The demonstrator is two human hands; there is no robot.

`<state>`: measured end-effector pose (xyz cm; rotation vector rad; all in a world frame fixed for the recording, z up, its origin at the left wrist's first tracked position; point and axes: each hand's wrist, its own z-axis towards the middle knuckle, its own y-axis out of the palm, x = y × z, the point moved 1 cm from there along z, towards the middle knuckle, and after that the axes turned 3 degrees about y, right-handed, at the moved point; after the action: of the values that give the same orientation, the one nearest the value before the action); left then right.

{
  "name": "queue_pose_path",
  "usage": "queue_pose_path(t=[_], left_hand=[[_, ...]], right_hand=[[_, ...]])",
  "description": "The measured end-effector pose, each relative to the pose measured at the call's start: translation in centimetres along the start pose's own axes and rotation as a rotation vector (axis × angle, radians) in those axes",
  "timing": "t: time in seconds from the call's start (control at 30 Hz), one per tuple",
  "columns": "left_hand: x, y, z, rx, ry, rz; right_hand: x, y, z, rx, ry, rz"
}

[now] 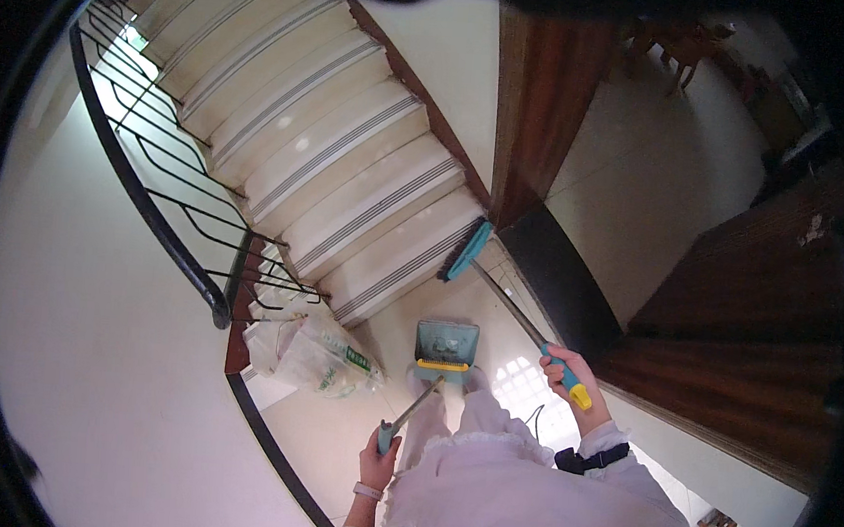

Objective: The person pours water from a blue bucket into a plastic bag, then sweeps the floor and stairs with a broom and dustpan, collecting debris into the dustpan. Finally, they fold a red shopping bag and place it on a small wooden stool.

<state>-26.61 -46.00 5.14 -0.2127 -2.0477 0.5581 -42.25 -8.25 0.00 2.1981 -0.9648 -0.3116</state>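
My right hand (567, 379) grips the teal and yellow handle end of a broom (469, 250). Its teal head with dark bristles lies at the right end of the lowest visible stair tread, close to the door frame. In my left hand (379, 460) is the teal grip of a long-handled dustpan (447, 345), whose grey-green pan stands on the floor just in front of my feet. A yellow toothed strip runs across the back of the pan. Some small bits lie on the floor right of the broom head.
Pale stone stairs (371, 144) with dark stripes climb to the upper left beside a black metal railing (151, 214). A plastic bag (329, 356) with green print hangs or stands left of the dustpan. At right are a dark threshold (563, 272) and a brown wooden door (745, 312).
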Motion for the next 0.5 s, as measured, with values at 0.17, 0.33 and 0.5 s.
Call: queue_pose_path(t=[0.17, 0.33, 0.5], left_hand=[[1.2, -0.2, 0.4, -0.040, -0.022, 0.049], [1.8, -0.4, 1.2, -0.054, 0.090, 0.112], [1.5, -0.9, 2.1, -0.099, 0.038, 0.067]], right_hand=[[-0.2, 3.8, 5.3, 0.046, -0.011, 0.073], [-1.5, 3.6, 10.5, 0.075, 0.007, 0.241], [-1.2, -1.2, 1.9, 0.143, -0.005, 0.108]])
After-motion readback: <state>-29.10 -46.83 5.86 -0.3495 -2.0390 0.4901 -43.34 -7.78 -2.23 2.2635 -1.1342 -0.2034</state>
